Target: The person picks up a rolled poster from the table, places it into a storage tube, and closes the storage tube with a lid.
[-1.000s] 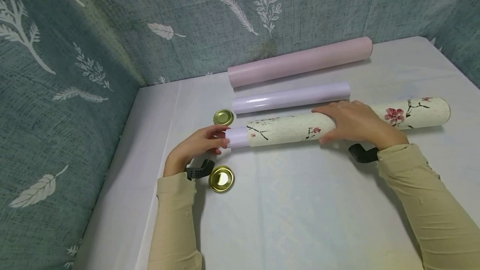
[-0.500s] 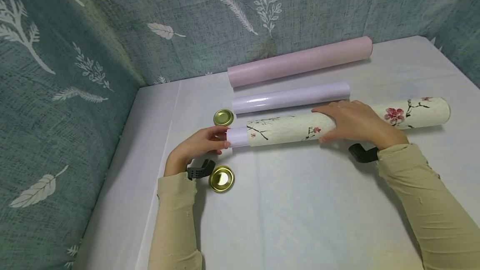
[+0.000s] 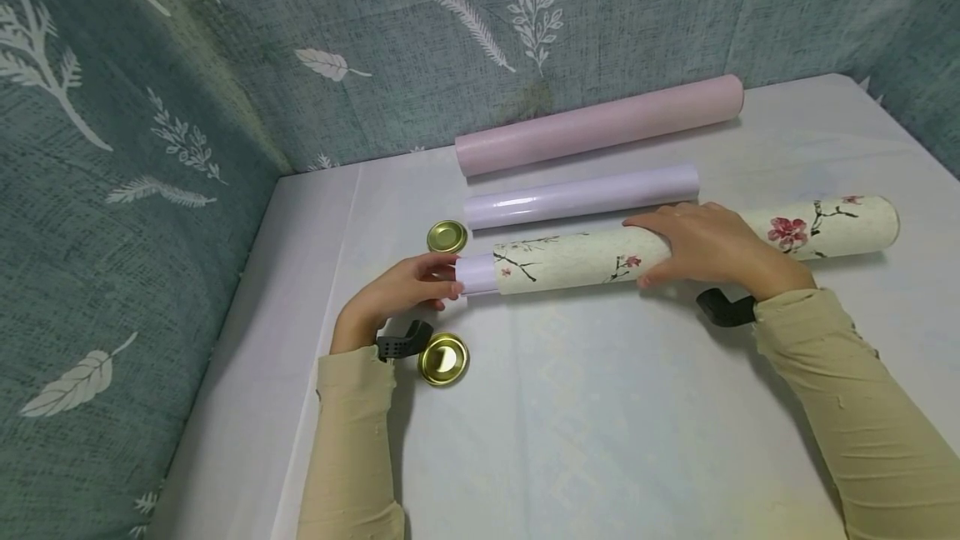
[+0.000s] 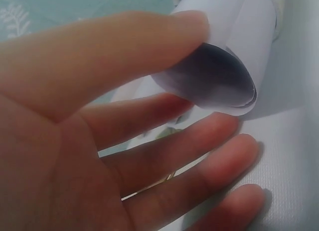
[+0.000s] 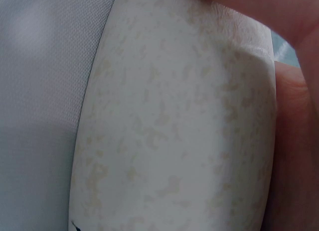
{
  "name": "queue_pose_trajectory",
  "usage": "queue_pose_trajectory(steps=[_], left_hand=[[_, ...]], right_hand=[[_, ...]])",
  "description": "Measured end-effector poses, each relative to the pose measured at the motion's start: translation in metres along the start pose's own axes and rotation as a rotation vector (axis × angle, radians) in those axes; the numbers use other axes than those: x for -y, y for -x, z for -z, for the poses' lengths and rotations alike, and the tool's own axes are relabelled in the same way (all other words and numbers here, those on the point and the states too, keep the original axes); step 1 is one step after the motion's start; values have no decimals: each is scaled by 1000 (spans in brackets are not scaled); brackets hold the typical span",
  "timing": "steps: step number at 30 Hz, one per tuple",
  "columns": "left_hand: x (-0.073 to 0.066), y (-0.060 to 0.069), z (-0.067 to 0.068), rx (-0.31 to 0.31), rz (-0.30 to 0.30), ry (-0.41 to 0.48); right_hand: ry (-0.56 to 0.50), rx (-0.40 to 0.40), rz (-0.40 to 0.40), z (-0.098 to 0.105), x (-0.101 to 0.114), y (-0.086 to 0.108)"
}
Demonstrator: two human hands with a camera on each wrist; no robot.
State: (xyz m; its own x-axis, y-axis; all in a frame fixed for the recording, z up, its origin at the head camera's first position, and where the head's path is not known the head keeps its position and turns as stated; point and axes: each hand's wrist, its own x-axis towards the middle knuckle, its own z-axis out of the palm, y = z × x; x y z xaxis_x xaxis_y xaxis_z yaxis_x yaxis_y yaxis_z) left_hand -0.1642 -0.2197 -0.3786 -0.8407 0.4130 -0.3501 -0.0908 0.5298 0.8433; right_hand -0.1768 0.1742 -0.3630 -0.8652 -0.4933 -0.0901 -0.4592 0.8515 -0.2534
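A cream tube with a blossom print lies across the table, a rolled white sheet sticking out of its left end. My left hand has its thumb and fingers around the sheet's end; in the left wrist view the thumb touches the rim of the hollow roll, with the fingers spread beneath. My right hand grips the tube right of its middle, and the right wrist view shows the tube's pale surface between thumb and fingers.
Behind the printed tube lie a glossy white roll and, farther back, a pink tube. Two gold round lids rest near my left hand, one behind it and one in front. Patterned green cloth hangs behind and left of the table.
The white sheet sticks out slightly less from the printed tube, and my left hand has shifted a little to the right with it. My right hand has stayed in place.
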Motion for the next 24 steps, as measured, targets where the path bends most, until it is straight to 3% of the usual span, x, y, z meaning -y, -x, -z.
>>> queue_pose_trajectory(steps=[24], left_hand=[[0, -3, -2, 21, -6, 31]], right_hand=[[-3, -6, 1, -1, 0, 1]])
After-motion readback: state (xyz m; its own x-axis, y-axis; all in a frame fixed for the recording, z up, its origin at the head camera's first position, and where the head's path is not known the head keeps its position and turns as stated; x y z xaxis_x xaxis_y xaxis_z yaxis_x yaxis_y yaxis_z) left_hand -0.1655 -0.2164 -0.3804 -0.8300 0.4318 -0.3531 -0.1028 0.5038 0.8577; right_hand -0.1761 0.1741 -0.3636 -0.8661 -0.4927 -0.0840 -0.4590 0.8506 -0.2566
